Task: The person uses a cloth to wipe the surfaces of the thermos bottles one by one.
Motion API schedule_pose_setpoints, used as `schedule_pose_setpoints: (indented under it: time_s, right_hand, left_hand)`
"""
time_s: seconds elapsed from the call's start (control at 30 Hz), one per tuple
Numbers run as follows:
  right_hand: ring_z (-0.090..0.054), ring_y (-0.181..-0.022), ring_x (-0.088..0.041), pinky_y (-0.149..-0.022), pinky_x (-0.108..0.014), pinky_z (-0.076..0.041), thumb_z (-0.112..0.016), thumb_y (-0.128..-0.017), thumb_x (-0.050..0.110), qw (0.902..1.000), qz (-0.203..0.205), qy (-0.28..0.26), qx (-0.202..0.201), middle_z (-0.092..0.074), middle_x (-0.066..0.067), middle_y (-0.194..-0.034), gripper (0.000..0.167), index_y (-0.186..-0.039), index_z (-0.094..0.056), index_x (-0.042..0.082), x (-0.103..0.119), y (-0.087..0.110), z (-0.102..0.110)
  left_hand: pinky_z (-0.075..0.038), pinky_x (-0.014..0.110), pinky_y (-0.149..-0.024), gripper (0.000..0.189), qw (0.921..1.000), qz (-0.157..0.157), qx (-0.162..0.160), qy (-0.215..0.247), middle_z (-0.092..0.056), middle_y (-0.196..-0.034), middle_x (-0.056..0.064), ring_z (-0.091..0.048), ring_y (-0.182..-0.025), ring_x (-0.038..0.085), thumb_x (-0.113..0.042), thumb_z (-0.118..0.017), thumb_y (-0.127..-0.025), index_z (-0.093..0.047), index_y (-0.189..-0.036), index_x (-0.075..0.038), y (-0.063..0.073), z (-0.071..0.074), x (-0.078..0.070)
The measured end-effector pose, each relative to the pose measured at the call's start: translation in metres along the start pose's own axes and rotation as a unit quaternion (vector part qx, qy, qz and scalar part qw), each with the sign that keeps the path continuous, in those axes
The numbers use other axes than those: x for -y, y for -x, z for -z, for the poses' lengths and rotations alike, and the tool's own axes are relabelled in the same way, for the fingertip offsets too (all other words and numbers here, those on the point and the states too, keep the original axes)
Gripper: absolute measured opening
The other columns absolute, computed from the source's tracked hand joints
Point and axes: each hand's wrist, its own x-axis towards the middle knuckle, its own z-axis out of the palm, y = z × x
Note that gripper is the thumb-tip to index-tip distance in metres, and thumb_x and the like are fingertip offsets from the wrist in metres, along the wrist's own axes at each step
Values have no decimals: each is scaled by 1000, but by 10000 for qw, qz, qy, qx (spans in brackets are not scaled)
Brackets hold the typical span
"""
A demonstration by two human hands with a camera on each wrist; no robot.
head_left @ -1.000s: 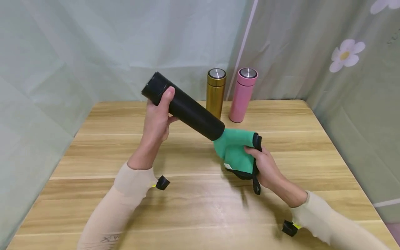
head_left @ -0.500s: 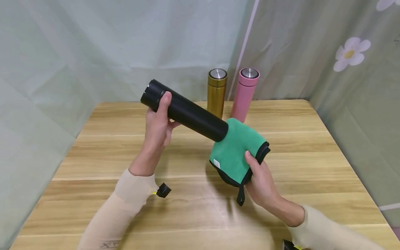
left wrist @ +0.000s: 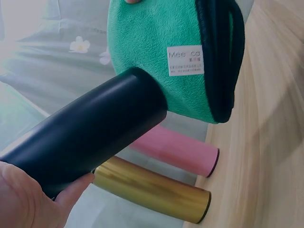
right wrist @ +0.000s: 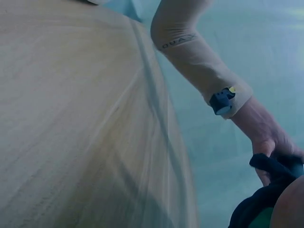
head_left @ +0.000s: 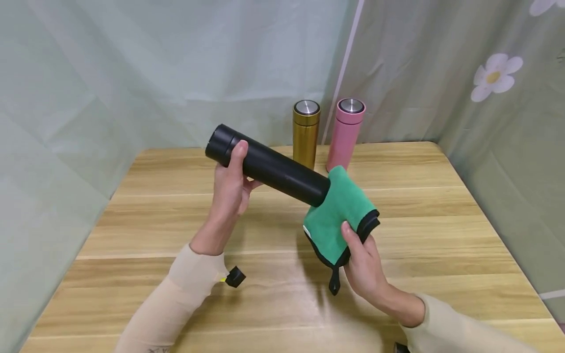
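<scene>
My left hand (head_left: 229, 189) grips a black thermos bottle (head_left: 282, 171) near its lidded end, holding it tilted above the table with the base pointing down to the right. A folded green cloth (head_left: 340, 211) with black edging and a hanging loop lies against the base. My right hand (head_left: 364, 260) pinches that cloth at its black edge, thumb on top and fingers underneath. In the left wrist view a white label (left wrist: 185, 61) shows on the cloth, right beside the bottle's base (left wrist: 147, 92). The right wrist view catches only a dark corner of the cloth (right wrist: 261, 199).
Behind the held bottle, a gold thermos (head_left: 305, 137) and a pink thermos (head_left: 345, 135) stand upright near the back of the wooden table (head_left: 265, 304). Pale green curtains (head_left: 176, 73) hang close around the table's back and sides.
The cloth has turned from wrapping partly round the base to lying flatter against it. My right hand has moved slightly down and left. The bottle's lidded end has dropped, so it tilts less.
</scene>
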Motion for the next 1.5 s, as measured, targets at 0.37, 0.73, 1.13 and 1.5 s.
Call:
schedule_pose_setpoints:
  time_s: [0.37, 0.73, 1.13, 1.5]
  right_hand:
    - [-61, -122, -19, -104, -35, -51, -43, -113, 27, 9980, 28, -2, -636, -59, -7, -133, 39, -143, -42, 3, 5, -11, 1]
    - [-59, -118, -20, -99, -36, -53, -40, -113, 36, 9974, -303, -330, -565, -52, -9, -138, 46, -151, -37, 10, 15, -33, 4]
    - [-63, -113, -19, -94, -36, -56, -40, -109, 55, 9913, -1233, -172, -425, -61, -4, -130, 55, -148, -45, 16, 21, -55, 9]
    - [-67, -112, -14, -96, -34, -56, -39, -110, 50, 9856, -1464, -779, -326, -67, 2, -122, 48, -141, -44, 13, 10, -51, 13]
  left_hand:
    - [-62, 42, -77, 30, 9997, 120, 169, 95, -55, -114, 9, -64, -102, 27, -28, -61, -101, -49, -124, -13, 7, -3, 6]
    - [-62, 37, -78, 32, 9985, -187, 426, 305, -58, -109, 10, -67, -94, 24, -26, -63, -96, -52, -122, -10, 19, -10, 9]
    - [-62, 36, -77, 44, 9938, -436, 351, 956, -60, -103, 9, -70, -87, 22, -33, -76, -90, -52, -118, -10, 22, -13, 12]
    - [-62, 35, -78, 38, 9929, -502, 177, 1063, -60, -105, 8, -69, -89, 23, -35, -72, -93, -53, -118, -14, 21, -14, 12]
